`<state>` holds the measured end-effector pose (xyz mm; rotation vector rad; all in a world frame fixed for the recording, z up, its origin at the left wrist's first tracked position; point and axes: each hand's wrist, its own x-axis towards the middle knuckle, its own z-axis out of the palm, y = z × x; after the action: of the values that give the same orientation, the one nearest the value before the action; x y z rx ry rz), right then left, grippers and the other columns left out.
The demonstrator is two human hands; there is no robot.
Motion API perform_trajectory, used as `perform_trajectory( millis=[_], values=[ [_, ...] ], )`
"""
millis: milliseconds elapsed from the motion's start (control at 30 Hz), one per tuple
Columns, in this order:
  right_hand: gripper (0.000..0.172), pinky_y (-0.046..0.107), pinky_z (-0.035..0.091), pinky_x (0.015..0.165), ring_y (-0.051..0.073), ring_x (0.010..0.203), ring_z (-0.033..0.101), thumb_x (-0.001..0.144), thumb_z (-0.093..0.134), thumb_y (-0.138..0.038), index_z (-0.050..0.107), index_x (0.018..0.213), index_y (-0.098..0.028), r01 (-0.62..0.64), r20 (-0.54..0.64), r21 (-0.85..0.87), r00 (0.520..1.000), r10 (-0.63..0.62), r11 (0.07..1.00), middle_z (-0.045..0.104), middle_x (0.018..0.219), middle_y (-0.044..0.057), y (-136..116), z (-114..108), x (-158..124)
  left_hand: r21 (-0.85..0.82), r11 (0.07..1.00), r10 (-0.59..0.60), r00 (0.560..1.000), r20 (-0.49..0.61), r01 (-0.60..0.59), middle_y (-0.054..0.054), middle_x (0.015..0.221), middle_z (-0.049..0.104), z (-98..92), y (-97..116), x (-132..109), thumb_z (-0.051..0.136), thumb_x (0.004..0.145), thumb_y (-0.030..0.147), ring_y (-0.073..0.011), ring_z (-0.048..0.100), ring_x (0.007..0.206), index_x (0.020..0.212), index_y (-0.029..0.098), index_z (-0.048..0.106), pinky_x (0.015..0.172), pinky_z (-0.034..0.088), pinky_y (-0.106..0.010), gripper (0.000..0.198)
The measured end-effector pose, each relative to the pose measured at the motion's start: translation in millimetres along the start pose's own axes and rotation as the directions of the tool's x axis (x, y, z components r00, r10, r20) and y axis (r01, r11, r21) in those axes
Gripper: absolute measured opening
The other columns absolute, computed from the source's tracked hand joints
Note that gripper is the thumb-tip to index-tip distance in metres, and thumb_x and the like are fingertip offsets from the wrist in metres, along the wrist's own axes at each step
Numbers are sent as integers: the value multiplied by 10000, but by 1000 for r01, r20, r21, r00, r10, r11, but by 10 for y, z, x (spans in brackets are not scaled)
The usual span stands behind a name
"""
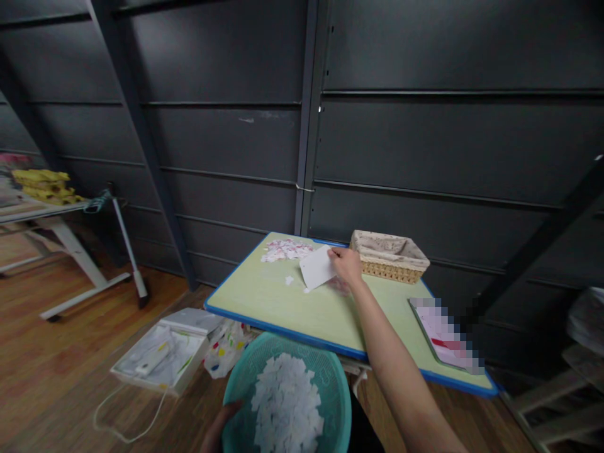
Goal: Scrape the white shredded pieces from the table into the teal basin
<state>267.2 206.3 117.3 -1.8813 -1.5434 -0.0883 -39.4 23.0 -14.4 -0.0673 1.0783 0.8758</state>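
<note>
My right hand (346, 265) reaches over the yellow-green table and pinches the edge of a white card (317, 268), tilted just above the surface. Beside the card lies a pile of small white and pink pieces (285, 249), with a loose white piece (289, 280) nearer to me. Some pinkish pieces show under my right hand. At the bottom, my left hand (221, 425) grips the side of a teal plastic basket (337, 384), thumb over its rim. Many small white pieces (287, 406) fill the basket's middle. Most of my left fingers are hidden.
A fabric-lined wicker basket (389, 270) stands at the table's back right. A flat tablet-like thing (443, 336), partly blurred out, lies at the right edge. On the floor at left are an open white box (160, 358) and a plastic bag (226, 349). Dark panels rise behind.
</note>
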Motion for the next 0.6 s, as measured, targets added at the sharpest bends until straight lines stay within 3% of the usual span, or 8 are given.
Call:
perform_trajectory(
  millis=[133, 300, 467, 600],
  values=[
    [340, 237, 381, 598, 177, 728, 621, 837, 428, -333, 731, 886, -186, 49, 14, 131, 999, -51, 990, 720, 859, 59, 7, 23, 12, 31, 999, 19, 1000, 5, -19, -124, 699, 750, 0, 29, -30, 646, 722, 264, -316, 696, 795, 1287, -25, 435, 755, 541, -418, 668],
    [328, 227, 350, 591, 163, 694, 599, 833, 444, -349, 730, 806, -191, 67, 40, 44, 997, -69, 997, 714, 791, 57, -28, 28, -11, 97, 983, 161, 987, -24, -158, -112, 781, 759, -45, 56, -4, 672, 700, 265, -294, 696, 815, 1265, 11, 479, 789, 535, -382, 649],
    [319, 220, 314, 551, 146, 651, 571, 828, 453, -355, 719, 792, -184, 132, 86, 123, 986, -143, 984, 699, 744, 38, -55, 38, -28, 65, 997, 59, 992, -111, -52, -100, 821, 760, -17, 158, 1, 651, 703, 209, -298, 698, 790, 1314, 51, 440, 794, 536, -403, 666],
    [329, 222, 276, 526, 136, 596, 522, 817, 457, -350, 693, 689, -159, 193, 140, 184, 965, -220, 964, 642, 630, 16, -60, 90, -29, 82, 982, 176, 982, -64, -170, -83, 786, 762, 61, 122, -106, 653, 686, 199, -306, 692, 825, 1342, 44, 394, 813, 528, -429, 722]
  ],
)
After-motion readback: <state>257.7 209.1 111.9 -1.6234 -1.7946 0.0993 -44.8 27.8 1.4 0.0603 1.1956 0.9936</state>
